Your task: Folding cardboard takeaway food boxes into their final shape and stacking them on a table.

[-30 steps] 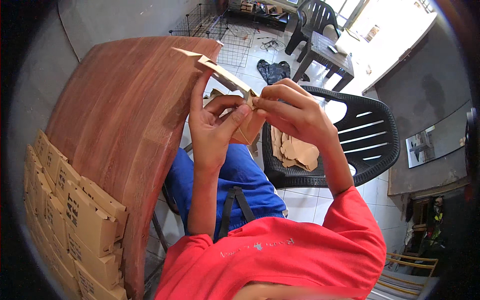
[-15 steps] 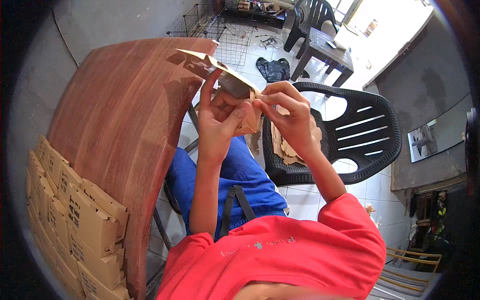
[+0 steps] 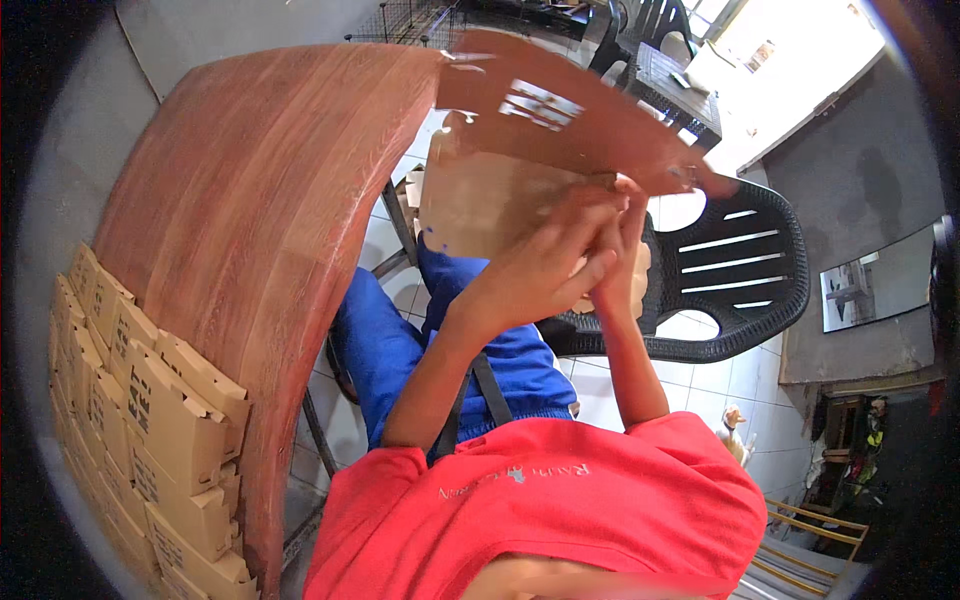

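A cardboard box (image 3: 490,195), partly folded and smeared by motion, is held up in front of me above my knees. Its upper brown panel (image 3: 600,125) carries a pale printed patch, and a lighter tan panel hangs below. My left hand (image 3: 550,255) reaches across to the box's right end, closed against the cardboard. Close beside it, my right hand (image 3: 625,245) grips the same end with its fingertips near the fold. The two hands overlap, so part of the right hand's fingers is hidden. Flat cardboard pieces (image 3: 641,275) lie on the black chair behind my right hand.
On my left stands a wood-topped table (image 3: 250,170). Stacked folded cardboard boxes (image 3: 170,410) fill its near end. A black plastic chair (image 3: 745,265) stands to the right. Farther off are a dark small table (image 3: 670,85) and a wire rack (image 3: 400,20). A small animal (image 3: 735,420) is on the tiled floor.
The box has turned, so its broad panels now spread out before me. My left hand has moved right, from the box's left side to beside my right hand.
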Motion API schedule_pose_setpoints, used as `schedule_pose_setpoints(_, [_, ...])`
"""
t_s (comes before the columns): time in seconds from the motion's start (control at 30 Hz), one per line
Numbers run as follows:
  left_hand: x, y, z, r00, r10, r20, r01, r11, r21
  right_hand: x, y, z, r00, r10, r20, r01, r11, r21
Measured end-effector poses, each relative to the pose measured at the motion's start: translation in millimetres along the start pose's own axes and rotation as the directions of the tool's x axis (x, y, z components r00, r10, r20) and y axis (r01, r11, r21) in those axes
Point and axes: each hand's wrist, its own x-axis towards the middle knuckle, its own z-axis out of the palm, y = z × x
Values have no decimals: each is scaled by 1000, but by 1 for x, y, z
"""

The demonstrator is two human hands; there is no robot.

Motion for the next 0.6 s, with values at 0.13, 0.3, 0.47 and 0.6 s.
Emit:
schedule_pose_setpoints(0.13, [1, 21, -33, 912, -168, 373, 99, 975, 197, 29, -7, -27, 990, 101, -95, -103, 994, -19])
schedule_pose_setpoints(0.3, [-9, 5, -64, 965, -93, 246, -47, 860, 508, 66, -16, -74, 991, 130, -36, -134, 976, -169])
schedule_pose_setpoints(0.47, [-8, -20, -44, 978, 109, 179, -188, 835, 517, 104, -18, -111, 948, 293, 125, -300, 953, 41])
schedule_pose_setpoints(0.6, [-12, -35, -32, 995, 88, 46, -99, 886, 454, 91, -46, -91, 898, 389, 203, -431, 869, 242])
